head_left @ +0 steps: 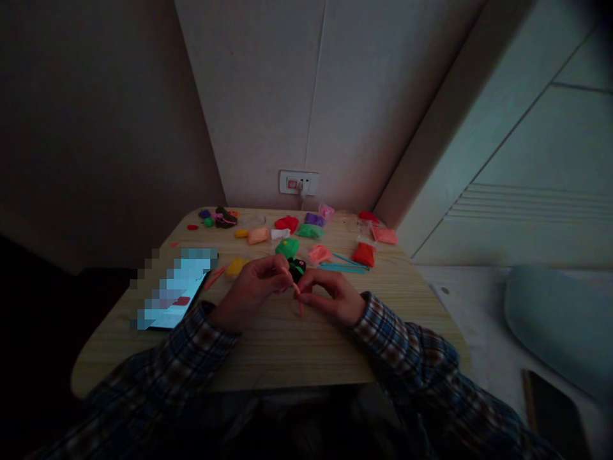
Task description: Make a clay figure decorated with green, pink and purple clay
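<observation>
Between my two hands hangs a thin strip of salmon-pink modelling clay [296,289], its loose end dangling below my right fingertips. My left hand [256,284] pinches the upper part of the strip between thumb and fingers. Thumb and forefinger of my right hand [332,295] close on it lower down. Just behind the fingertips lies a black clay packet [297,268] with green and pink bits, partly hidden. A yellow clay lump [235,266] sits beyond my left hand, with a salmon strip [215,278] beside it.
Packets of coloured clay lie across the back of the wooden table [297,358], including a red one [364,254] and a green one [287,247]. Blue tool sticks [343,268] lie right of centre. A lit tablet [179,291] rests at left. Behind is a wall socket [299,183].
</observation>
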The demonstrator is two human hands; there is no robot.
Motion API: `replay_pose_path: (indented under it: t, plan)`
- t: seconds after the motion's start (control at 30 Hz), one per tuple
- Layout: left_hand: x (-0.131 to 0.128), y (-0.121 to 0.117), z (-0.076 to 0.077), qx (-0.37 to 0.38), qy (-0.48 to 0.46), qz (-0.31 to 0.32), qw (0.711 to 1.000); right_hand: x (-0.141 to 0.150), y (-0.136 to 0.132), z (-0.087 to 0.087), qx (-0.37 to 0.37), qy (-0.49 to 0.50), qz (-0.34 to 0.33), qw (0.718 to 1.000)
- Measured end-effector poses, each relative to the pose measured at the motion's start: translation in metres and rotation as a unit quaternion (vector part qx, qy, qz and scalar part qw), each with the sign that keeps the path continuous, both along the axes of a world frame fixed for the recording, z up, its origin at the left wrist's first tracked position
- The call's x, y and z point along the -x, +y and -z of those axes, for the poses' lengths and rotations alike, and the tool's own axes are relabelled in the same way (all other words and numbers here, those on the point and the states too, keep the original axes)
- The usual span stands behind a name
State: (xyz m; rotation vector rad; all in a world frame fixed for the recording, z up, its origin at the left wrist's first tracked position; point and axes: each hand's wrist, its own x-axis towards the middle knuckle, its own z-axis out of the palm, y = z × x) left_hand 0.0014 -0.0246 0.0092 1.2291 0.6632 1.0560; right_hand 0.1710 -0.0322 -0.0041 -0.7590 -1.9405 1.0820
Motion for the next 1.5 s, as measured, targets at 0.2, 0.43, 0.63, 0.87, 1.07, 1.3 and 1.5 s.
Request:
replay_pose_path:
  t: [0.2, 0.43, 0.63, 0.87, 1.07, 1.3, 1.5]
  plan:
    - [0.002, -0.001, 0.000, 0.008, -0.013, -0.006, 1.000, 0.000, 0.001, 0.001, -0.004, 0.002, -0.006, 1.000]
    - [0.001, 0.001, 0.000, -0.011, -0.042, 0.009, 0.999, 0.000, 0.000, 0.000, -0.003, -0.002, 0.001, 1.000]
    - [0.002, 0.000, 0.002, 0.010, -0.036, 0.021, 0.999, 0.000, 0.000, 0.001, 0.000, 0.012, -0.012, 1.000]
    - [-0.001, -0.001, 0.000, 0.027, 0.038, 0.039, 0.998, -0.004, 0.006, 0.008, 0.004, 0.086, 0.023, 0.996]
    - [-0.003, -0.001, 0.005, 0.024, 0.180, 0.094, 0.979, -0.005, 0.009, 0.010, 0.032, 0.145, 0.019, 0.989]
    - [-0.006, -0.003, 0.007, 0.016, 0.194, 0.093, 0.976, -0.003, 0.010, 0.008, 0.016, 0.150, 0.037, 0.988]
    - [-0.006, -0.002, 0.004, -0.032, 0.201, 0.064, 0.977, -0.005, 0.010, 0.008, 0.006, 0.144, 0.042, 0.989]
